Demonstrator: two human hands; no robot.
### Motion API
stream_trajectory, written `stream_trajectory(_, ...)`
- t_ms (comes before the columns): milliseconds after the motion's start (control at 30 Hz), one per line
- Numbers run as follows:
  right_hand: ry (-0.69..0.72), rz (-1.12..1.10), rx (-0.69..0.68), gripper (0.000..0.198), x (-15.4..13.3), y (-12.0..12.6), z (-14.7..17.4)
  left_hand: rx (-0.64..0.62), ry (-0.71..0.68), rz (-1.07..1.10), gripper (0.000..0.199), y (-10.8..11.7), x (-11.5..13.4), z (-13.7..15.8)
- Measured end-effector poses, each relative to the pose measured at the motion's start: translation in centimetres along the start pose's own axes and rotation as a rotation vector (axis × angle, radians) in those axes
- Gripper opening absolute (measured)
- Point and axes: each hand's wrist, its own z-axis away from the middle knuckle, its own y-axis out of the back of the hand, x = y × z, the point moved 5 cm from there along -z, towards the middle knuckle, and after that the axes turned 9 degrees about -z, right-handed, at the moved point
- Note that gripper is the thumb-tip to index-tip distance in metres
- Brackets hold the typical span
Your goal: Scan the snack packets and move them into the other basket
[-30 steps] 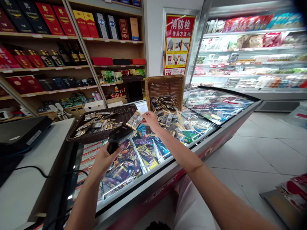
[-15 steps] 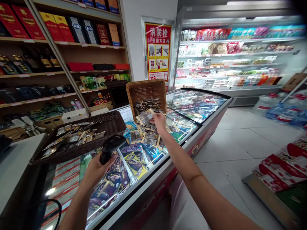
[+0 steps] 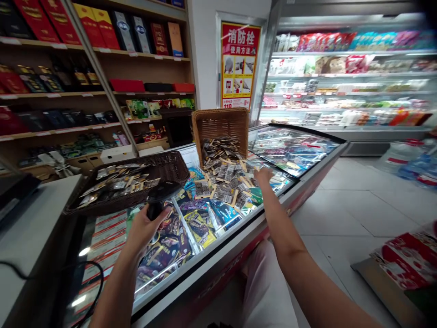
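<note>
My left hand is closed round the handle of a black handheld barcode scanner, whose head points away over the freezer. My right hand, blurred by motion, hovers over the right side of a spread of small flat packets on the freezer glass. Its fingers look apart, and no packet shows in them. Behind the spread, a tan wicker basket lies tipped toward me, with packets spilling from its mouth. Left of it, a dark brown wicker tray holds more such packets.
The glass-topped chest freezer holds colourful ice cream packs. A grey counter stands at left, with a black cable nearby. Shelves of boxes rise behind. Water bottles and a red-and-white stack stand on the right.
My right hand has let go of the packet it held at the basket's mouth and moved right. The left hand still grips the scanner. The view has shifted slightly left.
</note>
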Motion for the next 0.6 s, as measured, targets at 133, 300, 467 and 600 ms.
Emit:
stream_trajectory(133, 0.267, 0.030, 0.238, 0.033, -7.6, -2.3, 2.9, 0.038, 0.021, 0.017, 0.054, 2.7, -0.5, -0.2)
stream_trajectory(300, 0.684, 0.040, -0.181, 0.029, -21.1, -13.2, 9.5, 0.130, 0.058, -0.004, 0.054, 8.2, -2.0, -0.1)
stream_trajectory(467, 0.630, -0.035, -0.703, 0.028, -30.2, -25.7, 16.9, 0.252, 0.144, 0.026, 0.053, 12.8, -4.4, 0.8)
stream_trajectory(600, 0.276, -0.082, -0.771, 0.048, -33.1, -32.0, 19.4, 0.358, 0.145, 0.097, 0.053, 13.9, -5.3, 1.0)
